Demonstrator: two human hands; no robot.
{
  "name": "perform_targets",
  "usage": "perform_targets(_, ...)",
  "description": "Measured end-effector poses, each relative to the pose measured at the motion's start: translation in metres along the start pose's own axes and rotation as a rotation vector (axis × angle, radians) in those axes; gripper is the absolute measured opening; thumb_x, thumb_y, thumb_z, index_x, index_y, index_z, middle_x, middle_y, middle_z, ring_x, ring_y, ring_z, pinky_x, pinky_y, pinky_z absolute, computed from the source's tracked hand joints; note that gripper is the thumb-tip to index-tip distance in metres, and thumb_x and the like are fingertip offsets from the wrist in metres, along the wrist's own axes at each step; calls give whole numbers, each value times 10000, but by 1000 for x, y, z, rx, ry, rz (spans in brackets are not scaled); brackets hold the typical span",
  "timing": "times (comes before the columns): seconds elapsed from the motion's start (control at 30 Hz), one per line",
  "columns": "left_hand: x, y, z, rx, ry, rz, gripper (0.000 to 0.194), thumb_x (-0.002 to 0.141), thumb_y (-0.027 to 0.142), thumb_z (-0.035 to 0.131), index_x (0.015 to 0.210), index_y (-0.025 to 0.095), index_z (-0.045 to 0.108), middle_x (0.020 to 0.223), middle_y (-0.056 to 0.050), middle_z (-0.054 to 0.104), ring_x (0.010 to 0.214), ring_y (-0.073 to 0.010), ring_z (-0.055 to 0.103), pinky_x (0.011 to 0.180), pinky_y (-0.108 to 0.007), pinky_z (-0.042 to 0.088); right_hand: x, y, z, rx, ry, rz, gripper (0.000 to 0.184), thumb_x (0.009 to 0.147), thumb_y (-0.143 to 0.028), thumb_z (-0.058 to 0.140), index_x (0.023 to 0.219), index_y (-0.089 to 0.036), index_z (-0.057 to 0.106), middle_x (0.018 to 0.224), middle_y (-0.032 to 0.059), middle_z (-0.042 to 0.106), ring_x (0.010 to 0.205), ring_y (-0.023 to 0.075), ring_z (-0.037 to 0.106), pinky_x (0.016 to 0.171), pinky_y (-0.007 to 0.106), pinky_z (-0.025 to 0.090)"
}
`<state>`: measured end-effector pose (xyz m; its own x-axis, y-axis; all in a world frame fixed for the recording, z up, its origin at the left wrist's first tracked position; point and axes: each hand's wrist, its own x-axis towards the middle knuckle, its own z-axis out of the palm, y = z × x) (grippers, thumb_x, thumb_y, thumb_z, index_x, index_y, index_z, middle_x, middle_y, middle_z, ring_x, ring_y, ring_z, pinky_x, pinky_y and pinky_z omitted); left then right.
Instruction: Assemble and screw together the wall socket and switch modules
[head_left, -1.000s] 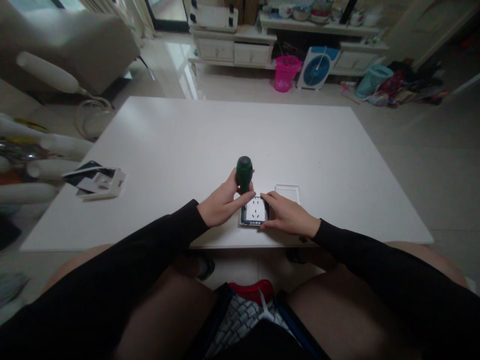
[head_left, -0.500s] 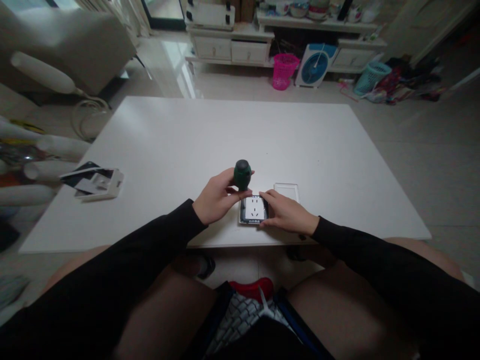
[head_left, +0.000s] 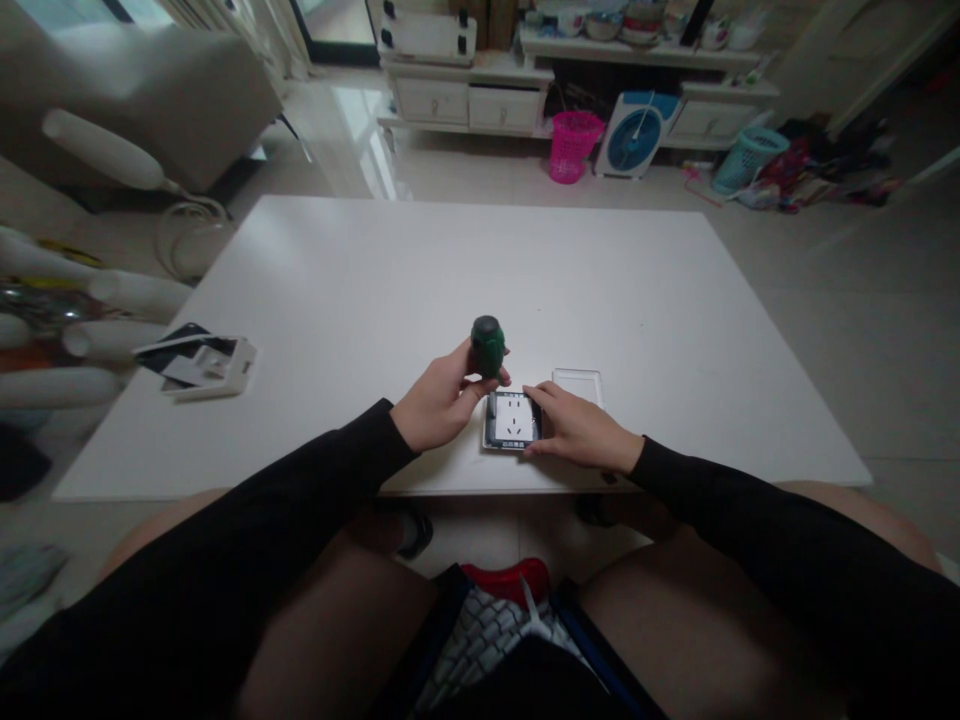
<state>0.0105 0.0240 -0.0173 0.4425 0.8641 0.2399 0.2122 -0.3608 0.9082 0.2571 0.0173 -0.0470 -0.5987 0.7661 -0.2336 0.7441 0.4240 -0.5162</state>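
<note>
My left hand (head_left: 442, 400) is closed around a screwdriver (head_left: 488, 348) with a dark green handle, held upright over the left side of a wall socket (head_left: 514, 418). The shaft and tip are hidden by my fingers. The socket has a white face with slots and a dark surround, and lies face up near the table's front edge. Gripping its right side, my right hand (head_left: 574, 425) has the thumb at the near corner and the fingers at the far one. Just beyond that hand lies a thin white frame (head_left: 577, 380), partly covered.
A white table (head_left: 420, 270) spans the view. At its left edge sits an open white box (head_left: 206, 370) with a dark flat item and small white parts. A small dark piece (head_left: 609, 479) lies by my right wrist. Past the table are a pink basket (head_left: 574, 148) and a fan (head_left: 636, 138).
My left hand and the screwdriver handle have turned and tilted slightly over the socket. The right hand keeps its grip, and the socket stays in place. The camera view shifts a little.
</note>
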Motion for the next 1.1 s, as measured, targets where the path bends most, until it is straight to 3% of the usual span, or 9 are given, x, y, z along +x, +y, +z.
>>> perform_targets(0.43, -7, 4, 6, -2, -25, -40, 267, 995, 338, 585, 1194, 175, 516, 1012, -75, 672, 887, -189, 652, 766, -344, 574, 1, 3, 5, 5, 18, 1, 910, 755, -453, 895, 1501, -182, 451, 1387, 190, 587, 1166, 377, 648, 921, 489, 559)
perform_targets(0.63, -4, 6, 8, 13, -21, -11, 273, 972, 320, 623, 1172, 174, 510, 919, -46, 681, 829, -172, 667, 724, -328, 596, 0, -2, 1, 4, 3, 22, 901, 755, -435, 904, 1489, -169, 454, 1400, 197, 582, 1172, 380, 643, 925, 483, 546)
perform_targets(0.87, -4, 6, 7, -138, 47, -89, 327, 879, 318, 768, 1046, 193, 516, 942, -64, 741, 893, -206, 734, 623, -293, 626, 0, 0, 1, 8, 17, 0, 838, 752, -433, 898, 1452, -211, 494, 1335, 163, 602, 1113, 353, 646, 868, 443, 535)
perform_targets(1.1, -1, 7, 8, -121, 110, -100, 313, 843, 319, 799, 1029, 176, 593, 1008, -85, 739, 919, -216, 737, 694, -325, 657, 0, 3, 3, 3, 15, -9, 878, 767, -452, 882, 1492, -201, 458, 1374, 183, 583, 1145, 370, 638, 892, 462, 541)
